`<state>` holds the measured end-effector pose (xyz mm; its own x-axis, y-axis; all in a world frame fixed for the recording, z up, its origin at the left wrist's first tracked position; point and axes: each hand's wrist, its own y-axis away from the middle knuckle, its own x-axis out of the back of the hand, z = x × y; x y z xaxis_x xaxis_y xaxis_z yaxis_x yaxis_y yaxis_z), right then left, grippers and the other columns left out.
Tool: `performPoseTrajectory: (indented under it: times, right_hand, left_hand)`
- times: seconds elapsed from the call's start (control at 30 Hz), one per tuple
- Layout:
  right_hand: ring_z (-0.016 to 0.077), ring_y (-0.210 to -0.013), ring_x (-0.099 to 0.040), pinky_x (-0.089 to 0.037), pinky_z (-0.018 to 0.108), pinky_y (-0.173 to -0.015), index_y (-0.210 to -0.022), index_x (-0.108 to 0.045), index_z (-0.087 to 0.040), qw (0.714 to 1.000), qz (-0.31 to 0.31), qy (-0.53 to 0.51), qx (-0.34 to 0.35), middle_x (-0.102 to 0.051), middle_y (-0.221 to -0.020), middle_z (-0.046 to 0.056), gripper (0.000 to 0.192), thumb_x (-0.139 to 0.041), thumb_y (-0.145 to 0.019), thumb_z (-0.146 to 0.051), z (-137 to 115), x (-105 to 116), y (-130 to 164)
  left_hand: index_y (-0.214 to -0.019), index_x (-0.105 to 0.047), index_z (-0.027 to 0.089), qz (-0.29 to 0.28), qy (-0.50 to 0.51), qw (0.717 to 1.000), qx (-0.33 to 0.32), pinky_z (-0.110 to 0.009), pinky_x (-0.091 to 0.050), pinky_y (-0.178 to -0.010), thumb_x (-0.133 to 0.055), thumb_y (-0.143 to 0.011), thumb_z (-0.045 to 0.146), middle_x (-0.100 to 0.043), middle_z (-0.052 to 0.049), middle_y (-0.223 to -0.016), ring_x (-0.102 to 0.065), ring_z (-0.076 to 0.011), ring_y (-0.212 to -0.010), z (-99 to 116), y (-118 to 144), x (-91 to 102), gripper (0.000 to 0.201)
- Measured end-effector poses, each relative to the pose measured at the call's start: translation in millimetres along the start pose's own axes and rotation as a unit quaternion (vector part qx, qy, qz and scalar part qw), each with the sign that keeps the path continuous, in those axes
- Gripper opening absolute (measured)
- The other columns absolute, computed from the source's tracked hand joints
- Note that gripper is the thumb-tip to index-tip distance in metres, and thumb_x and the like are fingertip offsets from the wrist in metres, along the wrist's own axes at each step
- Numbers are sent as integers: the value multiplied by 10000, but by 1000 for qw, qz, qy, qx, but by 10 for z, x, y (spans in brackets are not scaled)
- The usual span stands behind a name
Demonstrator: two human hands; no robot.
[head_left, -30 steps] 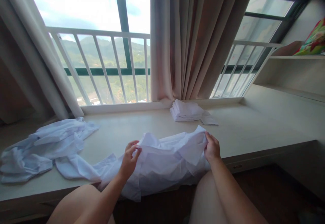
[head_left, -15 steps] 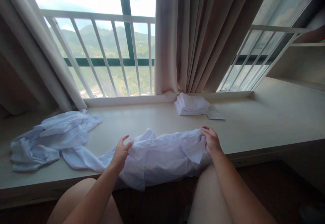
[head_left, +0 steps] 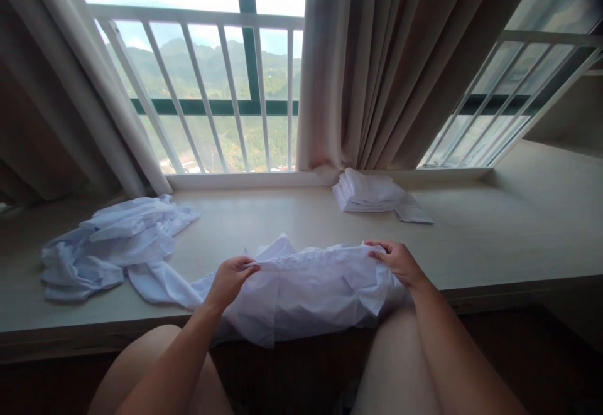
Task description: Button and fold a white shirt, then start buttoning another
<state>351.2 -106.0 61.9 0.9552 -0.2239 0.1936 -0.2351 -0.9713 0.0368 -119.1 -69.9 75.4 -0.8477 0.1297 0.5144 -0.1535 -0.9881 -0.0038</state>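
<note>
A white garment (head_left: 320, 289), perhaps a shirt, is stretched between my hands at the front edge of the ledge. Its lower part hangs over that edge, above my knees. My left hand (head_left: 234, 280) is closed in a pinch on the upper edge at the left end. Farther right, my right hand (head_left: 398, 261) grips the same edge between thumb and fingers. A pointed flap stands up behind the edge near my left hand. On the left, a crumpled heap of white cloth (head_left: 127, 233) trails toward the garment; whether they are joined cannot be made out.
A stack of folded white cloths (head_left: 367, 190) lies at the back of the pale ledge (head_left: 471, 233), with a flat greyish-white piece (head_left: 414, 209) beside it. Behind stand a white railing (head_left: 198, 18), windows and a grey-brown curtain (head_left: 325, 88). My knees are below the ledge.
My left fingers have closed onto the garment's upper edge, where they were more spread before. My right hand has moved slightly inward along it. The view has shifted a little.
</note>
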Motion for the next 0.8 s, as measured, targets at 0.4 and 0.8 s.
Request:
performPoseTrajectory:
  times: [0.4,0.8]
  right_hand:
    - [200,-870,-587,-445,285,-839,-747,-759,-222,966,35,145,209,-656,-862,52,273,-710,-842,-473,-220,-179,50]
    - [148,-700,-558,-398,262,-693,-893,-701,-138,835,247,226,437,-625,-723,22,365,-558,-1017,-450,-3285,349,19]
  left_hand:
    - [-826,-812,222,169,-47,975,-134,-451,-422,-1171,-682,-835,673,-609,-114,-1398,-534,-304,-1327,14,-92,274,469]
    - [-1107,-703,-71,394,-84,874,-273,-281,-432,-793,-561,-920,616,-583,4,-765,-568,-91,-760,2773,-275,1839,726]
